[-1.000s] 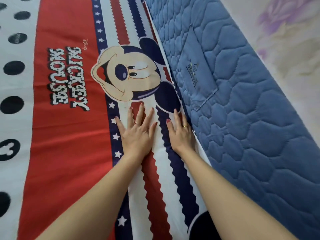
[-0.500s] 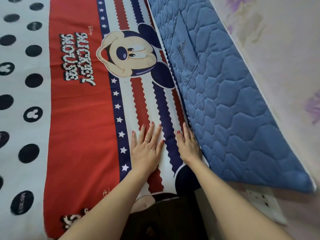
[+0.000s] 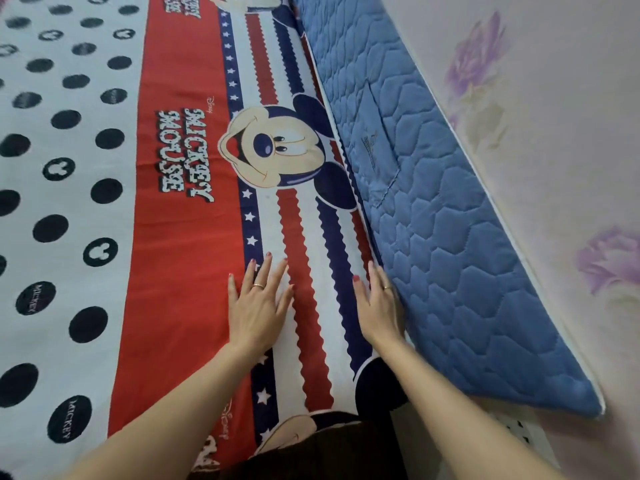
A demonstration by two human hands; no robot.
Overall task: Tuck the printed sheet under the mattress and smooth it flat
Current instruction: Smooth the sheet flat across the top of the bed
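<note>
left hand (image 3: 258, 311) flat, fingers spread on printed sheet (image 3: 180, 258), right hand (image 3: 379, 306) flat beside mattress (image 3: 450, 254)

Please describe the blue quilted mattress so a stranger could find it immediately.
Start at the pale flowered wall on the right. The blue mattress leans along it, beside the printed sheet. Unlike the sheet, it is plain blue with stitched quilting.
</note>
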